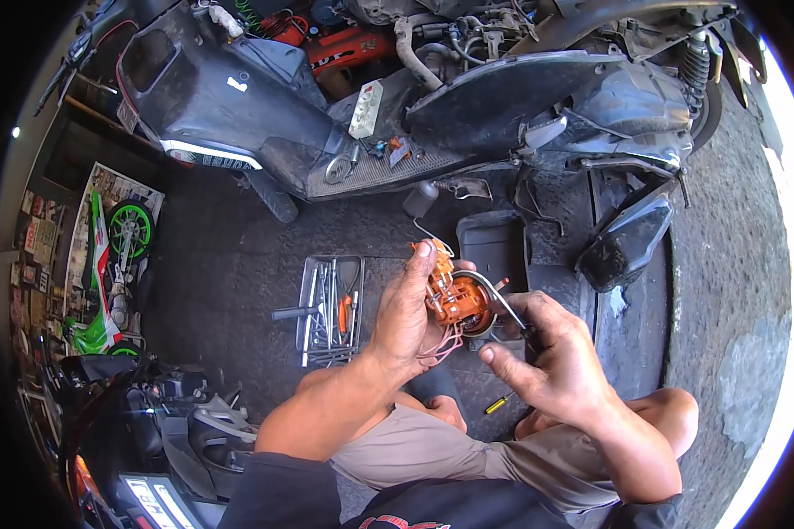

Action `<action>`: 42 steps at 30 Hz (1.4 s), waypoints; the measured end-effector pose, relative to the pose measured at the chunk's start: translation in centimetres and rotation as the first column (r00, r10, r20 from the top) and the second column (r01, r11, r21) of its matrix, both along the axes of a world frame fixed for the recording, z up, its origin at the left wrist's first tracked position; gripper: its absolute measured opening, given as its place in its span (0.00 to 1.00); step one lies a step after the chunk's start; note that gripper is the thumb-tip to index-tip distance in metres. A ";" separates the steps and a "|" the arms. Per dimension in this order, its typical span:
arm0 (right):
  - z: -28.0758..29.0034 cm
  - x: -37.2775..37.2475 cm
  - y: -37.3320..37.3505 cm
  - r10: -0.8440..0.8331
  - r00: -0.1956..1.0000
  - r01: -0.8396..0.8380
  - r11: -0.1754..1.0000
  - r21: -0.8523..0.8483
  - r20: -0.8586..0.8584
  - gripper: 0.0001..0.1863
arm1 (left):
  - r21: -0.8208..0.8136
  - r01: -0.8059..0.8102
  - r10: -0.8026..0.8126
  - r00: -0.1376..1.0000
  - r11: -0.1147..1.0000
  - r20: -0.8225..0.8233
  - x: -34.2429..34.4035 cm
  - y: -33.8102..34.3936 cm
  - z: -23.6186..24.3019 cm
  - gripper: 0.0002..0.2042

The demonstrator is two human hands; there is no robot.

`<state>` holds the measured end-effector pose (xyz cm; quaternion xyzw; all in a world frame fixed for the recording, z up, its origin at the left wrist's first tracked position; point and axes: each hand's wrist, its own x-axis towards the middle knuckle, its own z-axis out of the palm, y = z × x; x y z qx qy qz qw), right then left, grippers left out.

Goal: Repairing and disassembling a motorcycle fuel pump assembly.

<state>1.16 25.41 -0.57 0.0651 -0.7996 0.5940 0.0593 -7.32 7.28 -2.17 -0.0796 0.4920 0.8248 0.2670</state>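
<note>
A: Head view. Left hand?

B: Left hand curled snugly round an orange part, thumb along its far left side, fingers mostly behind. The part sits mid-scene, held up above the floor. A round metal rim edges it on the right; reddish wires hang off its near side.

A: Right hand?

B: Right hand just right of the part, fingers half bent, thumb stretched away with a gap between. A thin pale shaft runs from beside the rim into the fingers. Cannot tell how firmly they grip it; its other end is hidden.

A: Surroundings?

B: Left of the hands, a tool tray loaded with metal tools. Just beyond the hands, slightly right, a dark bin. Near side, a yellow screwdriver on the floor between the person's bent legs. Far side, a dark scooter spans the scene, a white power strip resting on it.
</note>
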 end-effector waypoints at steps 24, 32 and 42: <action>2.4 -1.2 -0.7 -0.013 0.951 0.089 0.968 0.235 -0.308 0.15 | -0.258 0.146 -0.182 0.975 0.955 -0.125 1.2 -1.3 1.2 0.14; 3.2 -2.5 0.5 0.225 0.972 -0.193 0.924 0.329 -0.064 0.11 | -0.621 0.152 -0.550 0.653 0.769 -0.521 0.4 -2.7 -1.5 0.08; 2.4 -2.3 0.0 0.188 0.970 -0.241 0.832 0.499 0.154 0.14 | -0.734 0.203 -0.649 0.652 0.648 -0.392 0.4 -2.4 -2.1 0.04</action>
